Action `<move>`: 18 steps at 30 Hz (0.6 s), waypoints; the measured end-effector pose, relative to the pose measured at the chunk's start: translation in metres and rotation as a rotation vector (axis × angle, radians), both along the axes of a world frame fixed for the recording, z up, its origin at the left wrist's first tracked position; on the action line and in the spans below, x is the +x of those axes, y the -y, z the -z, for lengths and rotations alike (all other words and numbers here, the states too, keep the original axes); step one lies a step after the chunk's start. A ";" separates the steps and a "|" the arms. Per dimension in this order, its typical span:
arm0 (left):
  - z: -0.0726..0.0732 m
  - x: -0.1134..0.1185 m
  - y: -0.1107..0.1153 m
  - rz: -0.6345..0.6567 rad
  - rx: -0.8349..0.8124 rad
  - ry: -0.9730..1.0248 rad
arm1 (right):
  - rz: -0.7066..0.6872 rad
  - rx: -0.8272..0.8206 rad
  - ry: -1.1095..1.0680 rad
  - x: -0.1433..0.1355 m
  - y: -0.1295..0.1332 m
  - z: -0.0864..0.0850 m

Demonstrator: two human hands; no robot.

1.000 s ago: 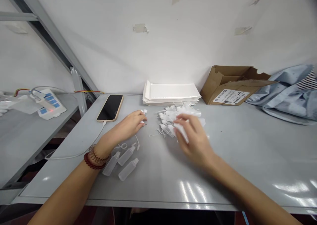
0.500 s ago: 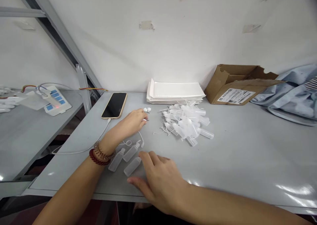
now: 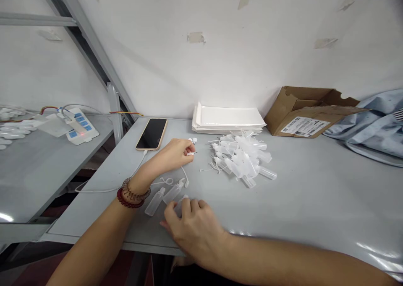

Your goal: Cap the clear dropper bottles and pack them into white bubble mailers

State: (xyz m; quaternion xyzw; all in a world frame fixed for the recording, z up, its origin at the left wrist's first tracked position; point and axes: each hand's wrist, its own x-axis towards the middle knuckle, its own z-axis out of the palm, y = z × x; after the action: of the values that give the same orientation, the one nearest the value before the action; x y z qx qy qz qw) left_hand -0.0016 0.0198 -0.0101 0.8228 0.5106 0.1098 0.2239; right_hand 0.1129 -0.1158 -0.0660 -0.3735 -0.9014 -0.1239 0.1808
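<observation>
Between the fingertips of my left hand [image 3: 181,153] is a small white needle-tip cap [image 3: 190,153], its thin dark needle pointing right. Just beyond those fingers lie more white caps [image 3: 194,140] on the grey table. My right hand [image 3: 197,227] is closed around a clear plastic bottle [image 3: 179,208], mostly hidden by the fingers, with its neck showing. To its left, two more small translucent bottles lie on the table, one bottle [image 3: 155,202] nearest my left wrist and another bottle [image 3: 173,192] beside it.
A heap of capped bottles [image 3: 245,158] lies right of my left hand. Behind it are stacked white envelopes [image 3: 229,117] and an open cardboard box [image 3: 305,124]. A phone [image 3: 152,134] with a white charging cable [image 3: 94,191] sits at the left. Blue fabric [image 3: 374,126] lies far right.
My right hand has moved left and closed over the nearest loose bottle. My left hand has lifted a needle-tip cap slightly from the others. The view has shifted a little.
</observation>
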 end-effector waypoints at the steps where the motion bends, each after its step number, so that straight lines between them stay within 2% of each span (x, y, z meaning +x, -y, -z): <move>1: -0.002 0.000 0.001 0.002 -0.021 0.030 | 0.002 -0.001 0.023 0.005 -0.001 -0.001; 5: -0.009 0.001 0.004 0.045 -0.116 0.110 | 0.028 -0.086 0.146 0.037 -0.012 -0.009; 9: -0.017 0.000 0.009 0.079 -0.195 0.097 | -0.026 -0.235 0.202 0.063 -0.031 -0.016; 12: -0.022 -0.003 0.015 0.099 -0.253 0.036 | -0.062 -0.264 0.151 0.069 -0.041 -0.015; 18: -0.029 -0.013 0.024 0.123 -0.367 -0.102 | -0.069 -0.207 0.033 0.061 -0.046 -0.002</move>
State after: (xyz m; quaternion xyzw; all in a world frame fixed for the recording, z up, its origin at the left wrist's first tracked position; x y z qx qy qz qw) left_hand -0.0143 -0.0042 0.0186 0.8022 0.4816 -0.0408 0.3505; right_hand 0.1742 -0.0700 -0.0640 -0.3570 -0.9244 -0.0302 0.1305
